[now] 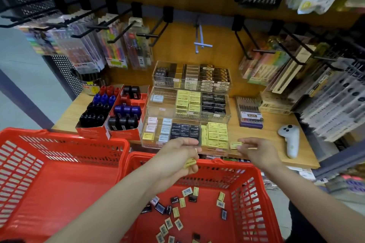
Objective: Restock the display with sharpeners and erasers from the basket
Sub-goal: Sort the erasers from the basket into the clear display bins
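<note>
A clear tiered display on the wooden shelf holds rows of yellow, black and pale erasers. My right hand pinches a yellow eraser just off the front right corner of the lowest tier, beside its yellow stack. My left hand hovers over the basket's far rim and grips another yellow eraser. Below, the right red basket holds several loose yellow and black erasers scattered on its floor.
A second red basket stands to the left. Two red cartons of black, blue and red sharpeners sit left of the display. A pen box and a white controller lie on the shelf's right. Hooks with hanging pen packs jut out above.
</note>
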